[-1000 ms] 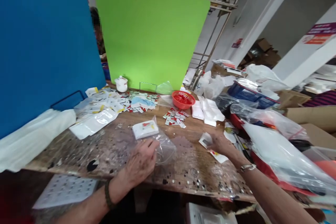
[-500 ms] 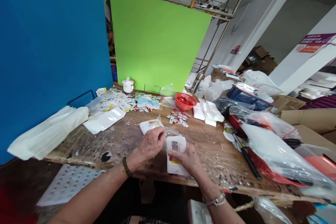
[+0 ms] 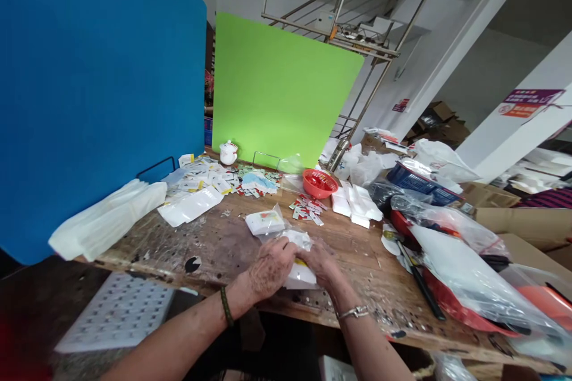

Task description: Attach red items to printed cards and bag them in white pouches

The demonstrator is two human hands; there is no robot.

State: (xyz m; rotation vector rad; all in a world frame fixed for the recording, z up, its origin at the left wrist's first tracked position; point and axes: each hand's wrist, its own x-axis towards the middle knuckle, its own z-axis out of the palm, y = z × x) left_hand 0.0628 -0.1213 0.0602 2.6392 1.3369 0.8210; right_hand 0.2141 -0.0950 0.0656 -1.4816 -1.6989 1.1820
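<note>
Near the table's front edge lies a white packet (image 3: 302, 274) with a yellow patch, under and between both hands. My left hand (image 3: 273, 266) has curled fingers pressed on its left side. My right hand (image 3: 319, 261) grips its right side, fingers meeting near the left ones; the fingertips are partly hidden. Clear film and white material (image 3: 299, 239) show just beyond the fingers. Another white packet (image 3: 265, 221) in clear plastic lies behind my left hand. Small red and white cards (image 3: 308, 209) are spread in front of a red basket (image 3: 320, 183).
Piled cards (image 3: 203, 175) and a long white bundle (image 3: 109, 217) lie at the left. A white jar (image 3: 228, 153) stands at the back. On the right are white pads (image 3: 361, 203), a black-handled knife (image 3: 426, 292), a blue basket (image 3: 409, 177) and plastic bags.
My left hand has moved down and right onto the packet, beside my right hand. The small grey piece and my right thumb, seen on the packet before, are now covered. The view has tilted up.
</note>
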